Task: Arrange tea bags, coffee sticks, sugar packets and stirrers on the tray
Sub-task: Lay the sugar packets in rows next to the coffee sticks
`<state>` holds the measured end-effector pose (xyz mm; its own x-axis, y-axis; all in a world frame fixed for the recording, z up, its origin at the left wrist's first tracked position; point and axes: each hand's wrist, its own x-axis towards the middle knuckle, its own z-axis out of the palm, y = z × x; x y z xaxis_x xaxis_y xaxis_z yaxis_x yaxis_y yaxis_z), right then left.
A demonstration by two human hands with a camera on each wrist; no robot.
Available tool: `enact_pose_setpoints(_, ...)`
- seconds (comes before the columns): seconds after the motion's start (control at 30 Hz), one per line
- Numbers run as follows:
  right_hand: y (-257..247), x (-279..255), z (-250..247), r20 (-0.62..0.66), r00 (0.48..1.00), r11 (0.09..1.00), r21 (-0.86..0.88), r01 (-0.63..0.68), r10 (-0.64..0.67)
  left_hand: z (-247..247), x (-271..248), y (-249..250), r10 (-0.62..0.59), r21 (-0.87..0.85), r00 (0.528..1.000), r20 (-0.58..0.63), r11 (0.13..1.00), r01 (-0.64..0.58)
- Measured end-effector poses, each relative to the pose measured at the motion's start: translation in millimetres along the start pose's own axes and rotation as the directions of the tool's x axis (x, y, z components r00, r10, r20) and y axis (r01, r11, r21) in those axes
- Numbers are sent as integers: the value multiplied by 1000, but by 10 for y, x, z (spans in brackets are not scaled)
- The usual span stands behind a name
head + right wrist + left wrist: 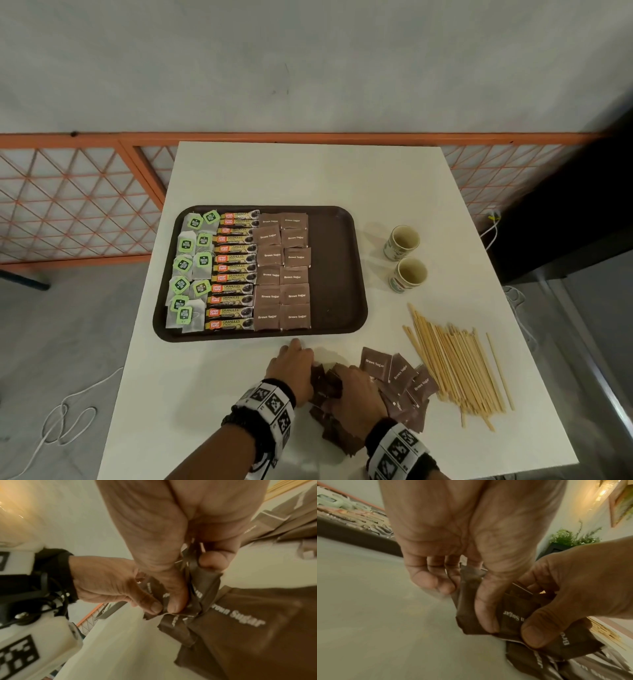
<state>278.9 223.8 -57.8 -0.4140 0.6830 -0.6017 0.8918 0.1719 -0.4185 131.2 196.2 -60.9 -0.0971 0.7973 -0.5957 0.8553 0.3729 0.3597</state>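
The brown tray [334, 274] holds green-tagged tea bags [191, 270] at its left, a column of coffee sticks [234, 270], then two columns of brown sugar packets [282, 274]; its right strip is bare. Loose sugar packets [400, 377] lie in a pile by the table's near edge. My left hand [301, 368] and right hand [356, 390] meet over that pile. In the left wrist view my left hand [465, 604] pinches a sugar packet [467, 615] between thumb and fingers. My right hand [192, 584] grips a small bunch of packets [205, 588].
Wooden stirrers [459, 366] lie fanned out right of the pile. Two small cups [401, 242] [408, 275] stand right of the tray. The white table [308, 178] ends just behind my wrists. An orange lattice fence [75, 198] and a floor cable [65, 421] are at the left.
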Motion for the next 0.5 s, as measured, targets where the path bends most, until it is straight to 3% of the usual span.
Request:
enact_pose_setpoints(0.1, 39, 30, -42, 49, 998, 999, 26, 42, -43, -40, -24, -41, 35, -119, 999, 3, 992, -34)
enact_pose_setpoints(0.2, 99, 48, -233, 42, 997, 983, 175, 55, -64, -100, -55, -182, 0, -401, 999, 33, 916, 13)
enact_pose_setpoints(0.33, 5, 24, -589, 11, 996, 890, 450, 77, -92, -296, -187, -317, 2, -822, 992, 130, 560, 106)
enact_pose_setpoints(0.43, -245, -3, -792, 89, 971, 809, 572, 132, -221, -428, -290, -292, 70, -952, 989, 134, 285, 109)
enact_pose_setpoints(0.5, -438, -6, -862, 130, 948, 756, 639, 145, -292, -479, -338, -282, 110, -992, 986, 126, 41, 122)
